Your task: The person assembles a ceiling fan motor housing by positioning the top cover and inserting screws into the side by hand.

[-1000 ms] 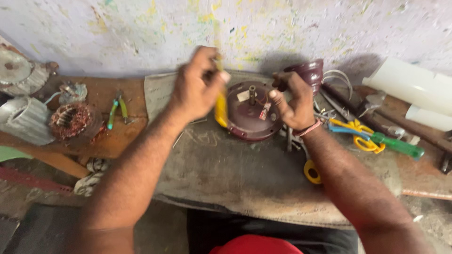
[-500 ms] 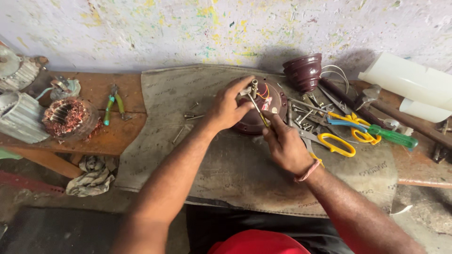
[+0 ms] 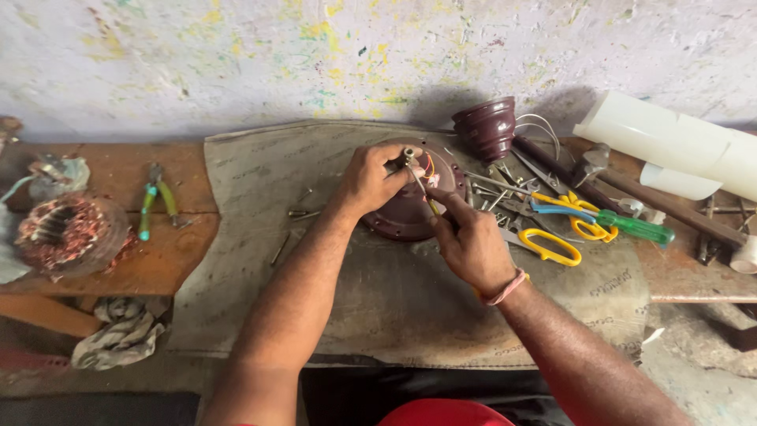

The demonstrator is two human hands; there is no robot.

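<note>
One maroon motor cover [image 3: 402,213]: left hand [image 3: 367,177] grips its shaft; right hand [image 3: 469,241] pinches one screwdriver [image 3: 418,183]. Two scissors [image 3: 564,225] nearby.

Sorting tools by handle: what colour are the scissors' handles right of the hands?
Yellow, on the scissors beside the right hand; head view shows them best.

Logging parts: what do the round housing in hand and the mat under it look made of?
Round housing: looks like painted metal, glossy maroon, bolt holes on the rim; could be plastic. Mat: grey, matte, flexible sheet with curled edges, likely fibre or gasket board.
</note>
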